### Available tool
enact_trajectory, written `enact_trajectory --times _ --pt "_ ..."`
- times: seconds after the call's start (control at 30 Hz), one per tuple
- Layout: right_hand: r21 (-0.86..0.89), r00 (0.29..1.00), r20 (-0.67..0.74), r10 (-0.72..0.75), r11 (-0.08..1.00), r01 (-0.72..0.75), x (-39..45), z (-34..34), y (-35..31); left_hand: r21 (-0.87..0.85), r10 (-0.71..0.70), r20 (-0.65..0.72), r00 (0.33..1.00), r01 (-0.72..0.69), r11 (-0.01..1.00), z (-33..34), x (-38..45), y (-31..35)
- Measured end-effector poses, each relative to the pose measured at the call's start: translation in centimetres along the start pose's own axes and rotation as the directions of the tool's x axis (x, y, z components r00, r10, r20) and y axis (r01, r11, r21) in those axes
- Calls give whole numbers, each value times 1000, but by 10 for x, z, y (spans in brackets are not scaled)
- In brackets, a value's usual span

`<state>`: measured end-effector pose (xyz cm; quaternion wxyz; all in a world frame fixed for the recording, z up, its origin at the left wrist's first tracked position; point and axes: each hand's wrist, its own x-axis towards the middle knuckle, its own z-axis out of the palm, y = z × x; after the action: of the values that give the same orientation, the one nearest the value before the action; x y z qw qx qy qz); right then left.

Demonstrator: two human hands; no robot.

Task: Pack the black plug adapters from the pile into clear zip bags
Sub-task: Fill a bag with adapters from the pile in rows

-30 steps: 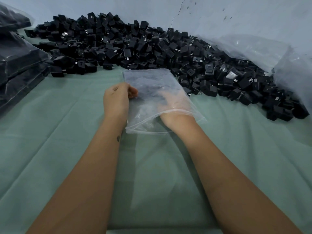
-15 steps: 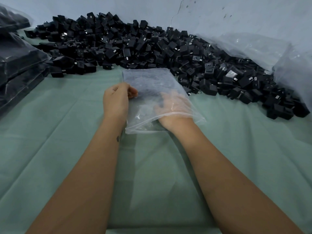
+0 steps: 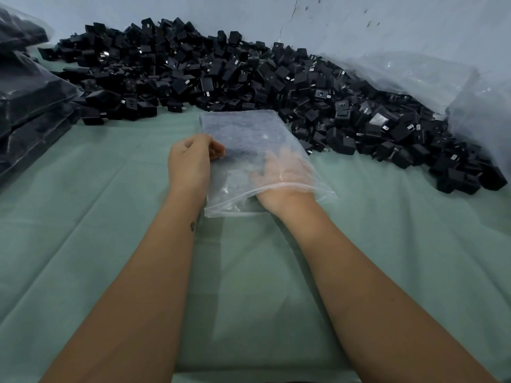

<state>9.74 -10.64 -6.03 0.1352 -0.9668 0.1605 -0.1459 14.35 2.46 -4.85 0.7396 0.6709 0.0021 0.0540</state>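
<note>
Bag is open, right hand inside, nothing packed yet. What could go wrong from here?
1. The left hand pinches only one side edge of the clear zip bag; if that grip slips, the mouth may collapse around the right hand inside it.
2. The bag's far end lies against the pile of black plug adapters; sweeping some in could snag metal prongs on the thin film.
3. Loose adapters may slide off the pile onto the green cloth.

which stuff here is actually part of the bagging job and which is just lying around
Part of the job:
- clear zip bag, left hand pinching its side edge, right hand inside its mouth
- pile of black plug adapters

Lying about:
- dark filled bags stacked at left
- large loose plastic bag at right
- green cloth
</note>
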Motion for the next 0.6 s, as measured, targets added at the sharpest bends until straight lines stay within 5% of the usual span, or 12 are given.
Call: enact_trajectory --times 0.3,0.47,0.6 --pt "179 993 2 -116 977 113 0 -2 -3 17 7 6 1000 -7 1000 -1 0 0" --pt "73 988 -11 -154 985 155 1 -1 -1 48 29 -5 1000 -29 998 -2 -3 2" --pt "7 975 36 -221 975 221 -17 -13 -11 131 225 358 906 -287 949 -2 -10 1"
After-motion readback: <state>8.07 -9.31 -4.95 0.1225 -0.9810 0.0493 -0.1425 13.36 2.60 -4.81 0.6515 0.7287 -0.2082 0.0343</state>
